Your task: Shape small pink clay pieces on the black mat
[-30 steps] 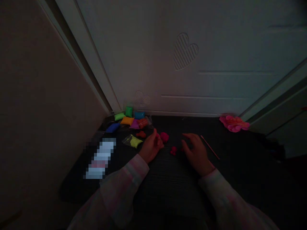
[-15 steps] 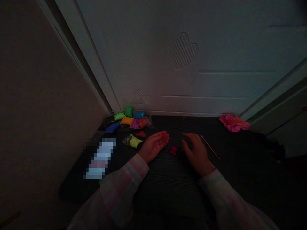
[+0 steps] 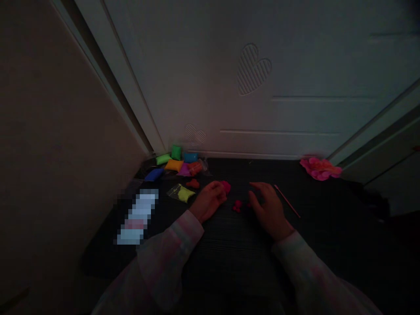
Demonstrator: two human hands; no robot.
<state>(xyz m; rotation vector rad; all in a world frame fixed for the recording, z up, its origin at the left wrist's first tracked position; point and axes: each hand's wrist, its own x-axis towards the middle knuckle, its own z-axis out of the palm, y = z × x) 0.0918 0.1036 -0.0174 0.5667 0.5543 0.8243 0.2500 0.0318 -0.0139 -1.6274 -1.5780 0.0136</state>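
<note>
My left hand (image 3: 208, 200) is closed, its fingers curled round a pink lump of modelling clay (image 3: 225, 187) that shows past the fingertips. Between my hands, a small red-pink clay shape (image 3: 237, 205) made of joined blobs lies on the dark table (image 3: 229, 249). My right hand (image 3: 267, 210) rests on its side at the right, thumb and forefinger apart; its other fingers are hidden. Beside its thumb, partly covered, is another tiny red-pink bit (image 3: 249, 204). A thin pink stick (image 3: 287, 201) lies just right of that hand.
Several coloured clay packets (image 3: 174, 165) are heaped at the back left. Nearer are an orange clay piece (image 3: 192, 183) and a yellow-green packet (image 3: 186, 194). A blurred-out bright rectangle (image 3: 138, 218) lies left. A pink petalled thing (image 3: 320, 169) sits back right, against the white panel (image 3: 210, 87).
My left hand, flat with its palm showing before, has curled its fingers, and the pink clay now shows at their tips. My right hand has stayed in place.
</note>
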